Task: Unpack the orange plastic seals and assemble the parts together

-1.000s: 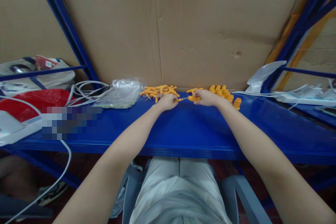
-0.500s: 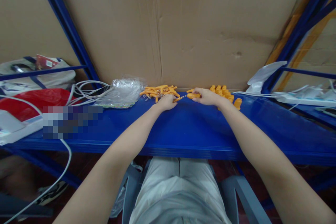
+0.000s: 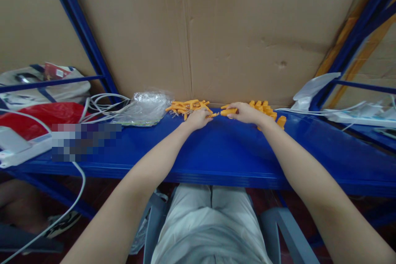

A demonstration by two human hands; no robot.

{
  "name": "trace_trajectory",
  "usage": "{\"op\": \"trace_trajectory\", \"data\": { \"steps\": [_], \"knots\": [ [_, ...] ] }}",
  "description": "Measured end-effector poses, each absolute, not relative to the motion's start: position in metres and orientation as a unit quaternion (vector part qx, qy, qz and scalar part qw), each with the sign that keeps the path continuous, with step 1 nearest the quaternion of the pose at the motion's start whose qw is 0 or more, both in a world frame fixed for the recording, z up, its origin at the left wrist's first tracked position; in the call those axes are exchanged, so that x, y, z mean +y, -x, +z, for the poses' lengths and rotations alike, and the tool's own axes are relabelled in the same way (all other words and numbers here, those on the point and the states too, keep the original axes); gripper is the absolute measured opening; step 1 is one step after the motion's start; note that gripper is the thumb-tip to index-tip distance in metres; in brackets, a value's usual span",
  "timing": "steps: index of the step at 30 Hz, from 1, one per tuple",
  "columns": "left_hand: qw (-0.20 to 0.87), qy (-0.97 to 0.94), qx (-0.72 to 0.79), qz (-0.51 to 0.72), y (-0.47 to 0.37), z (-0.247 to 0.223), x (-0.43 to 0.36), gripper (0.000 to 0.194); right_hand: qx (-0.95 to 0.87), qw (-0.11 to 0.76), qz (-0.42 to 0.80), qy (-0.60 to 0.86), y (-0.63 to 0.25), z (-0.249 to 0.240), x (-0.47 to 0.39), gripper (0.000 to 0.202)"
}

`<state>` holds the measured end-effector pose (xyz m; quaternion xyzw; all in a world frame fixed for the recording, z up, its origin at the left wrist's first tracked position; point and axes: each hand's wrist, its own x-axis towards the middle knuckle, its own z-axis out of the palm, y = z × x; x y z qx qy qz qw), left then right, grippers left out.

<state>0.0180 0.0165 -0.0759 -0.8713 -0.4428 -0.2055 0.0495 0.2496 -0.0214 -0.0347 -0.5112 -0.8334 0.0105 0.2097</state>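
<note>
On the blue table, my left hand (image 3: 198, 119) is closed on a small orange piece (image 3: 214, 115) with a thin chain, at the right edge of a loose pile of orange pieces with chains (image 3: 188, 106). A short way to the right, my right hand (image 3: 243, 113) has its fingers round an orange piece (image 3: 227, 112). Beside and behind that hand, several upright orange pieces (image 3: 269, 111) stand grouped near the cardboard. My right hand and wrist partly hide this group.
A clear plastic bag (image 3: 144, 109) lies left of the pile. White cables (image 3: 107, 101), a red bag (image 3: 43, 119) and a white power strip (image 3: 31, 152) are farther left. Cardboard (image 3: 235, 37) stands behind the blue table (image 3: 216, 152).
My left hand has turned slightly over the orange piece, and the chain between the hands shows less. My right hand has barely moved. The view has shifted a little.
</note>
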Motion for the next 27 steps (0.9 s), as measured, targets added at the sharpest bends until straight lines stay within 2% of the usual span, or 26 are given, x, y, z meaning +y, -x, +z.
{"op": "trace_trajectory", "data": {
  "steps": [6, 9, 19, 27],
  "knots": [
    [0.045, 0.841, -0.436, -0.318, -0.019, -0.075, 0.021, 0.016, -0.839, 0.239, -0.037, 0.488, -0.251, -0.038, -0.016, 0.029],
    [0.027, 0.808, -0.467, -0.359, -0.018, -0.073, 0.024, 0.019, -0.836, 0.25, -0.046, 0.486, -0.252, -0.04, -0.014, 0.027],
    [-0.048, 0.762, -0.517, -0.388, -0.023, -0.066, 0.015, 0.031, -0.848, 0.258, -0.049, 0.46, -0.257, -0.041, -0.01, 0.031],
    [0.004, 0.793, -0.531, -0.299, -0.018, -0.064, 0.008, 0.027, -0.841, 0.226, -0.017, 0.491, -0.25, -0.047, -0.013, 0.034]
  ]
}}
